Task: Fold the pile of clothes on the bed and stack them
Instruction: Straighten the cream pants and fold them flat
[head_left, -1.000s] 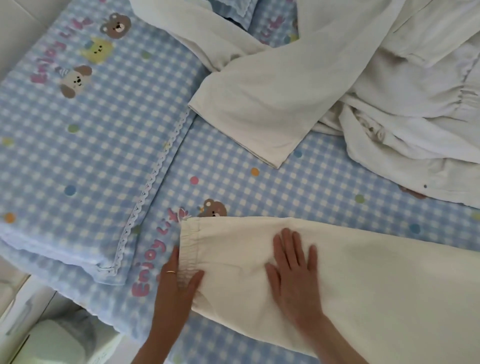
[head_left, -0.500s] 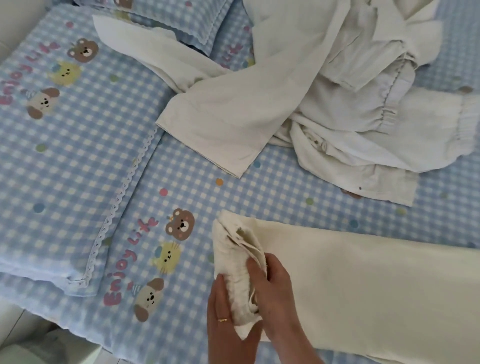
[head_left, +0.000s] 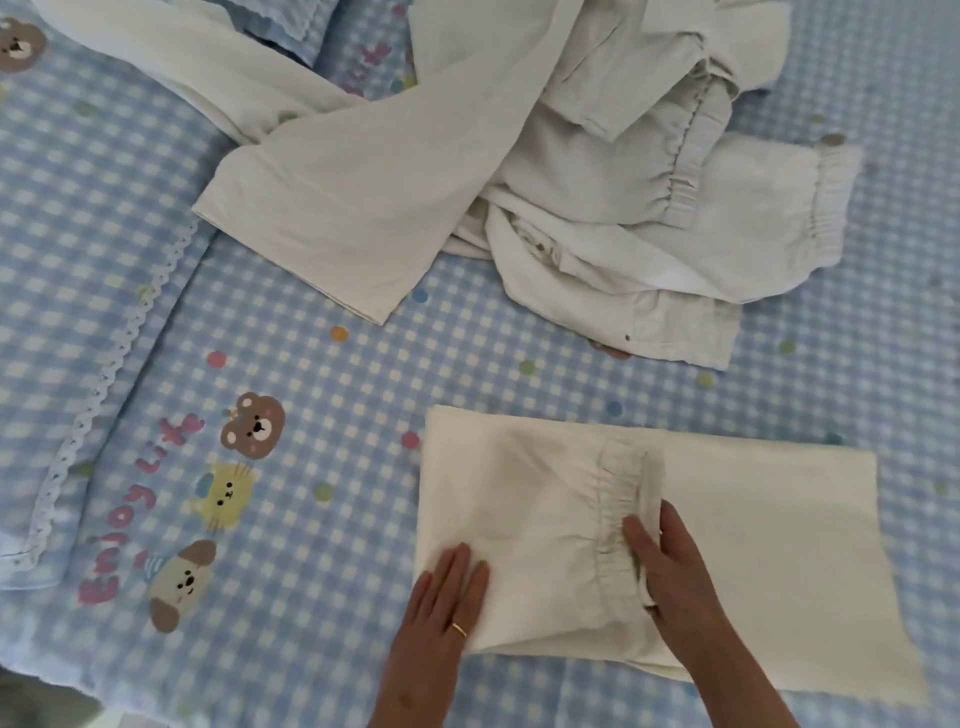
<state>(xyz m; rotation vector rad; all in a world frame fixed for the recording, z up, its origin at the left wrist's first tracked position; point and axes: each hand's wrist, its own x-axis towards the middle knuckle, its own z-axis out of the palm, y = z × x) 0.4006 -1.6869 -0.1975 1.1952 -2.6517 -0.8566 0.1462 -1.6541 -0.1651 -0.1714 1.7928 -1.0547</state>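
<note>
Pressing flat with left hand (head_left: 447, 597), fingers straight, on the folded end of cream trousers (head_left: 545, 525) lying near the front of the bed (head_left: 311, 426). Pinching the elastic waistband (head_left: 623, 493) with right hand (head_left: 670, 566), fingers curled. Possibly risking a crooked fold if letting the waistband slip. Leaving the pile (head_left: 571, 182) unfolded behind.

Two hands (head_left: 441, 603), one folded garment (head_left: 519, 509), one pile (head_left: 597, 171).

Left hand (head_left: 441, 597) flat on the folded cream trousers (head_left: 545, 519), right hand (head_left: 670, 566) pinching the waistband (head_left: 618, 499); pile of clothes (head_left: 519, 171) beyond on the bed (head_left: 311, 415).
</note>
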